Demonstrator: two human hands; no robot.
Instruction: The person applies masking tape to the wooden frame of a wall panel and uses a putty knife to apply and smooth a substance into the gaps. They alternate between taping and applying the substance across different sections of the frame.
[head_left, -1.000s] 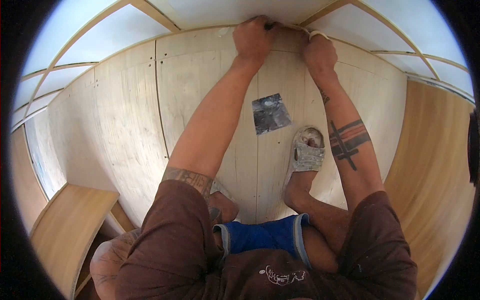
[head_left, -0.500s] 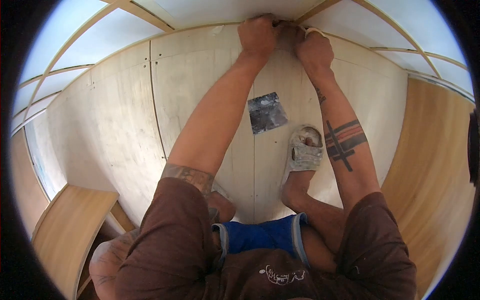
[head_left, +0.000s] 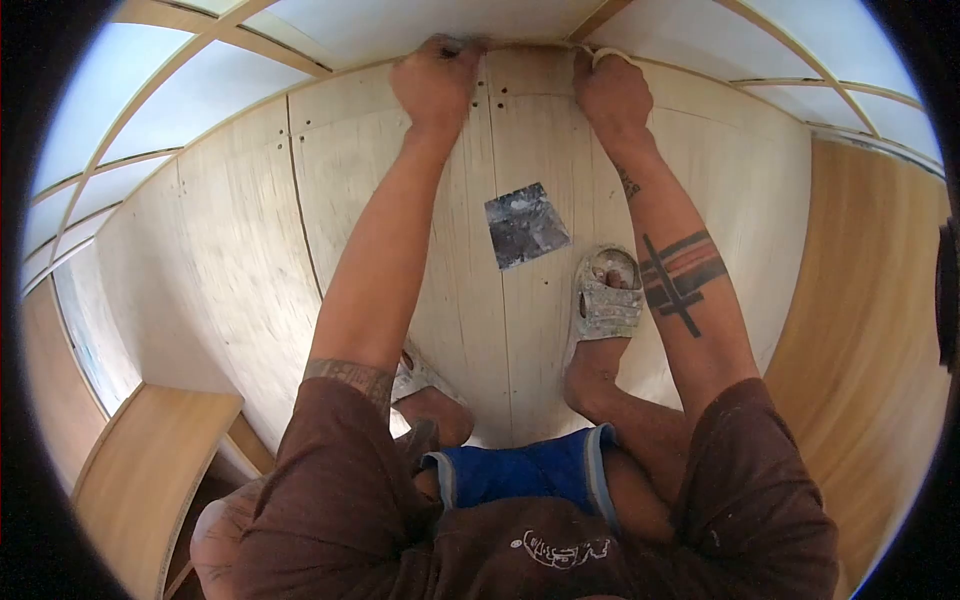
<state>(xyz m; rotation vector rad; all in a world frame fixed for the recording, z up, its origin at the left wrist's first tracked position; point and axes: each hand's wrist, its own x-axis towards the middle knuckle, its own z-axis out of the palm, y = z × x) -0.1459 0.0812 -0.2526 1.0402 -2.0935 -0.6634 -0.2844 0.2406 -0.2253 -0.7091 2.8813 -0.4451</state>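
At the top of the view, my left hand [head_left: 437, 85] is closed at the seam where the pale wooden boards [head_left: 400, 220] meet the white framed panels [head_left: 430, 25]. A dark spot shows between its fingers; what it holds is too small to name. My right hand [head_left: 612, 92] is closed at the same seam, further right, with a pale loop, like a roll of tape [head_left: 612, 54], around its fingers. A gap separates the two hands, and a thin strip seems to run along the seam between them. Below them lies a dark, paint-smeared square sheet [head_left: 527, 226] on the boards.
My feet stand on the boards in stained sandals, the right sandal [head_left: 608, 300] near the dark square and the left sandal [head_left: 422, 375] partly behind my arm. A wooden step-like piece [head_left: 150, 470] is at the lower left. A brown wooden panel [head_left: 860, 300] rises at the right.
My left hand has moved left along the seam, away from my right hand, which has shifted slightly left and down. Screw heads in the boards between them now show.
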